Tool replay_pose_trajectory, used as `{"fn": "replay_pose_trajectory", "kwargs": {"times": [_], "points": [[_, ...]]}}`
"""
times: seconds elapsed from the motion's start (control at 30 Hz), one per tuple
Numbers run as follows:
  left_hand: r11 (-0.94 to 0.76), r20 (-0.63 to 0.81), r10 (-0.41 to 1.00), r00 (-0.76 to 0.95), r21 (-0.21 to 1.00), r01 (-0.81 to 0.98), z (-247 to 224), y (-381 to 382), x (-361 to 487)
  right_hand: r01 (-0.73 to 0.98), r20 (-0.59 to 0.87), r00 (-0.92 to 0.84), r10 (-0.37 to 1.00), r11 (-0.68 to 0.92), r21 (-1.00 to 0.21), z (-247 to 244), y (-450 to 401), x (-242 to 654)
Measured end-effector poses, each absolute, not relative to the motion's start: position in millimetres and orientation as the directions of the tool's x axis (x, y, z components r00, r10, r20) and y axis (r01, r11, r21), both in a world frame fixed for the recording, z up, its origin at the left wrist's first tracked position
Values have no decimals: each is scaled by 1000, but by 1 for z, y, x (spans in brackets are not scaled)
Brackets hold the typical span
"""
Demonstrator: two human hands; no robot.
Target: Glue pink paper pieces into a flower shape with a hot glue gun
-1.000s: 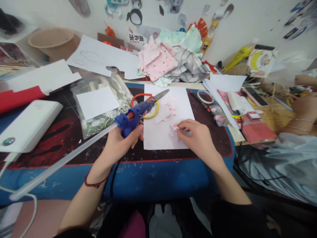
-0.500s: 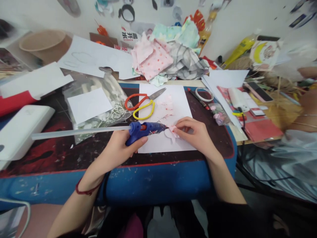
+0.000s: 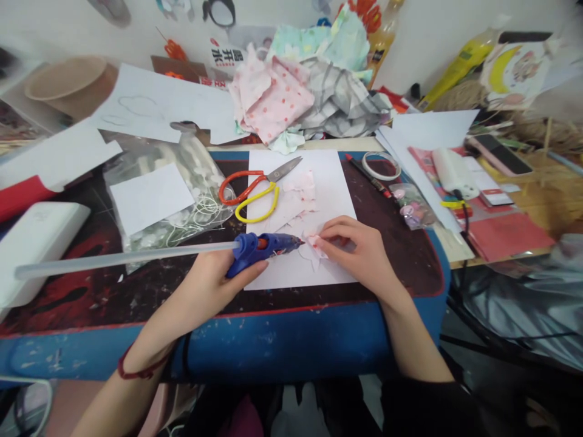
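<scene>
My left hand (image 3: 214,273) is wrapped round a blue glue gun (image 3: 250,250) with a long translucent glue stick (image 3: 122,257) sticking out of its back. The gun's nozzle points right, close to a small pink fabric piece (image 3: 315,244). That piece is pinched between the thumb and fingers of my right hand (image 3: 350,246), just over a white sheet of paper (image 3: 282,276). Scissors (image 3: 259,191) with one red and one yellow handle lie partly on the sheet. Beside them are more pink dotted fabric scraps (image 3: 303,191).
Crumpled fabrics (image 3: 277,100) are piled at the back. A plastic bag of white strings (image 3: 195,182) lies left, near a white box-like device (image 3: 50,237). To the right are a marker (image 3: 371,176), a tape roll (image 3: 381,165), a bag of beads (image 3: 412,206) and a power strip (image 3: 453,173).
The camera view has shifted slightly. The glue gun's tail end has swung a little down and left, while its nozzle stays by the pink fabric piece. Both hands keep their holds.
</scene>
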State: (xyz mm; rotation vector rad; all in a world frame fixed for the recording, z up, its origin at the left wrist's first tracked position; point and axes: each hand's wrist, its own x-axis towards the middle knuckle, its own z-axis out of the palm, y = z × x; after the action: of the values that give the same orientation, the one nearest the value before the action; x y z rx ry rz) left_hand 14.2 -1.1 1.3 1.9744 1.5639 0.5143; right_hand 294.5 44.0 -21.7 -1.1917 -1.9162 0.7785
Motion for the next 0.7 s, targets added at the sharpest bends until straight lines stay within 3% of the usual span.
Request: {"fn": "replay_pose_trajectory", "kwargs": {"times": [0.7], "points": [[-144, -40, 975, 218, 632, 762, 6, 0, 17, 494, 274, -307, 912, 398, -773, -22, 44, 294]]}}
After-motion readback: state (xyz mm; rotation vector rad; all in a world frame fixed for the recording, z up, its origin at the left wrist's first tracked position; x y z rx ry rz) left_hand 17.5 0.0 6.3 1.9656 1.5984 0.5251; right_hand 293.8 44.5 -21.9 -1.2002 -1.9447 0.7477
